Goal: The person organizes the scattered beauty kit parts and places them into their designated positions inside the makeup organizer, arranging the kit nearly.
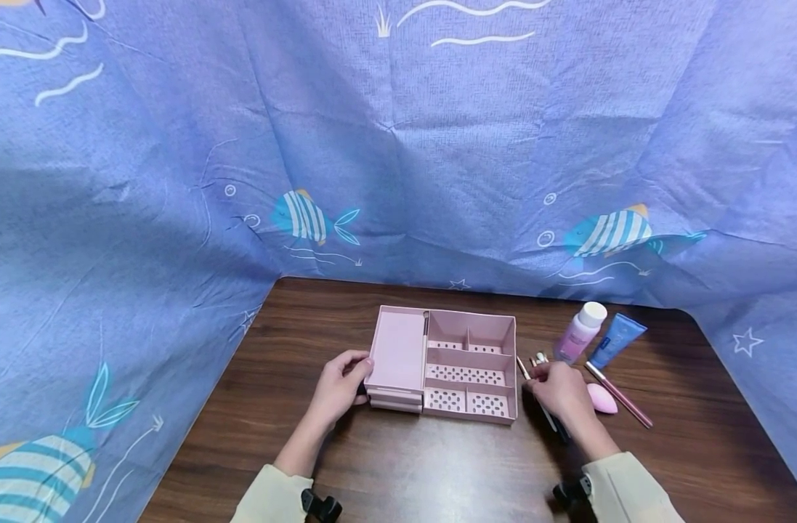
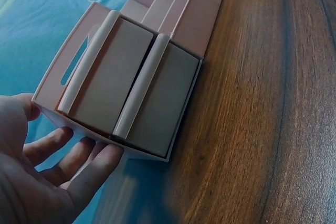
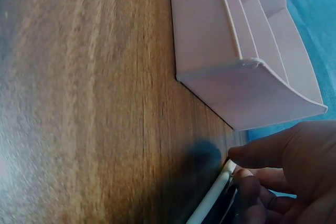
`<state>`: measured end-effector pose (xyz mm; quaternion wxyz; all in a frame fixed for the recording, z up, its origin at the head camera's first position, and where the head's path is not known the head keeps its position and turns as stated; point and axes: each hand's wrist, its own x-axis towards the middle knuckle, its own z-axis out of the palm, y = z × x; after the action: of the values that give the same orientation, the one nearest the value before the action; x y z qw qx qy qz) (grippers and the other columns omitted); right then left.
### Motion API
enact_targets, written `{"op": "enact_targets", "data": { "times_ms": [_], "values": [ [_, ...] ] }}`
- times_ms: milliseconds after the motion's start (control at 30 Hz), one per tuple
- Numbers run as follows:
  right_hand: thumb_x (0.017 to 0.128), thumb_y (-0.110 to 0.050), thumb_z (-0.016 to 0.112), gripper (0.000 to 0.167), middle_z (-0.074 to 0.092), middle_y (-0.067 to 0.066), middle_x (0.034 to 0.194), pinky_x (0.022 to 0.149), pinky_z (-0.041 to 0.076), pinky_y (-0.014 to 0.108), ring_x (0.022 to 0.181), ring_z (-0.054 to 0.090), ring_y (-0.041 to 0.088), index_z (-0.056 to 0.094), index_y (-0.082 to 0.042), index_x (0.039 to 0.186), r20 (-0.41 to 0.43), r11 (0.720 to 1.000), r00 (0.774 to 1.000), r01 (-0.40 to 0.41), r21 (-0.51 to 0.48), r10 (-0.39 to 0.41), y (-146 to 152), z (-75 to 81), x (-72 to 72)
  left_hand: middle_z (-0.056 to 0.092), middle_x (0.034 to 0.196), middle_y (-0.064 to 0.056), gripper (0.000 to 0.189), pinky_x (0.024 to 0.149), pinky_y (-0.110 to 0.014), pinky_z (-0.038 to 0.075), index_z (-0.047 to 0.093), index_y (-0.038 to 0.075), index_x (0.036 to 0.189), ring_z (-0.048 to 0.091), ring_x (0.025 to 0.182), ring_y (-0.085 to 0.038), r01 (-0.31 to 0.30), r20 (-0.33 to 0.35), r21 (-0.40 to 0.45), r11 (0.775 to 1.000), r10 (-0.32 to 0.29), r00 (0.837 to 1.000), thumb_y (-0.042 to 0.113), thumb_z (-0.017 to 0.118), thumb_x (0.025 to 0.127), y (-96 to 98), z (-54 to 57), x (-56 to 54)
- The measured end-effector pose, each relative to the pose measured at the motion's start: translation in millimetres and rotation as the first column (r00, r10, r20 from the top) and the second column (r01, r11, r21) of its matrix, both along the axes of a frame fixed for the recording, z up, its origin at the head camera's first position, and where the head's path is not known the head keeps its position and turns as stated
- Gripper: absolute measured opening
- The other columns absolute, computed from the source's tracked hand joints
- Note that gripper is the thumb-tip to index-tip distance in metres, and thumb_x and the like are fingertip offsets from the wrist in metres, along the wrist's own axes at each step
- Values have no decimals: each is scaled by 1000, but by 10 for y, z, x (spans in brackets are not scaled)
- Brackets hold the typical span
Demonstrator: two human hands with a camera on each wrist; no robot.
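A pink desk organizer stands on the table, with divided compartments on its right and two drawers on its left. My left hand holds the organizer's left side, thumb near the top edge and fingers along the wall. Inside, a slim brush stands next to the flat left top. Right of the organizer, my right hand pinches the end of a thin white stick between thumb and finger; its kind is not clear. A dark slim item lies alongside it, partly hidden by the hand.
Beyond my right hand are a pink bottle with a white cap, a blue tube, a pink makeup sponge and a long pink-handled stick. A blue fish-print cloth hangs behind the wooden table.
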<state>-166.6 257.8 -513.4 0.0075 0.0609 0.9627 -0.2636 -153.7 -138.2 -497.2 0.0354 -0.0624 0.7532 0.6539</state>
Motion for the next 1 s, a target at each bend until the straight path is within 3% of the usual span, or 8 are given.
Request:
{"op": "enact_targets", "data": {
  "times_ms": [567,1000],
  "values": [
    [80,-25,77,13,73,14,85,51,45,42,76,66,35,79,-13,86,66,998,997,43,48,-46,-7,-19,-57,66,104,-12,30,66,-46,66,69,4,124,65,84,-17,-11,15,-7,1000,11,1000,21,66,100,6,-15,-3],
    [84,-29,74,17,74,15,87,56,47,44,79,67,38,79,-13,89,-7,998,998,62,18,-62,-24,-10,-84,65,104,-15,29,66,-47,66,66,-3,125,64,85,-18,-12,13,-33,999,12,1000,15,61,102,13,-20,-9]
  ]
}}
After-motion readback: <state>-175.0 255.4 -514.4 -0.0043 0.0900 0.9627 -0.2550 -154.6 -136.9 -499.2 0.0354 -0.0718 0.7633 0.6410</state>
